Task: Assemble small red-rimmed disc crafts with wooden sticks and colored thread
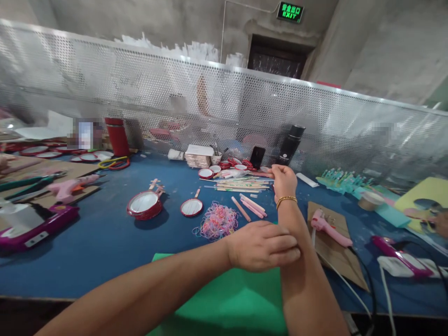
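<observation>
The right hand (285,181) is outstretched over the blue counter (108,252), fingertips together; whether they pinch anything, I cannot tell. Just left of it, nearer than the left hand (264,246), thin sticks (241,189) lie lengthwise left to right. The left drapes across the right forearm (304,289), fingers extended.

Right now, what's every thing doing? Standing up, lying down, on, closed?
Left hand: lying across the right forearm
Right hand: stretched forward, grip unclear
Exit sign: lit
Red bottle: upright, capped
Black bottle: upright, capped
Phone: propped upright
Both pink glue guns: lying down
Rubber bands: heaped
Pink sticks: lying loose
Red-rimmed discs: some stacked, some single
</observation>
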### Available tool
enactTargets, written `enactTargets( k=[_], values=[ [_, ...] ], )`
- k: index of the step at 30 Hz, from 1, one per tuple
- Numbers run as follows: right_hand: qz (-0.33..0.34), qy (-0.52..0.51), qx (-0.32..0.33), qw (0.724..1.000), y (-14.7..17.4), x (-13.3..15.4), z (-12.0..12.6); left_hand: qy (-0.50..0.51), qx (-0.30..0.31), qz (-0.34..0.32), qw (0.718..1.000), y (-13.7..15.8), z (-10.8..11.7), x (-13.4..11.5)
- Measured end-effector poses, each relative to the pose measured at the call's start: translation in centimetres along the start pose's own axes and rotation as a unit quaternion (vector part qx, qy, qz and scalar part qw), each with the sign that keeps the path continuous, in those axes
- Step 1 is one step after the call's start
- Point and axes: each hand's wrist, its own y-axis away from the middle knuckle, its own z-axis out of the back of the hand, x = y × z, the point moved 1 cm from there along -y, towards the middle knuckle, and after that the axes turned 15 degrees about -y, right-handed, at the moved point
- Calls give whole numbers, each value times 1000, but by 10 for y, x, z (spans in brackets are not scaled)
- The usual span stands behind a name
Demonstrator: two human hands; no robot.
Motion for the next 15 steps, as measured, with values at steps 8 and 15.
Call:
enactTargets(
  k=[8,15],
  values=[
    [14,-7,48,999,33,-8,-33,16,-50,-28,998,2,-6,-3],
    [20,13,204,979,84,2,-64,-8,-90,-37,995,12,-15,-5]
  ],
)
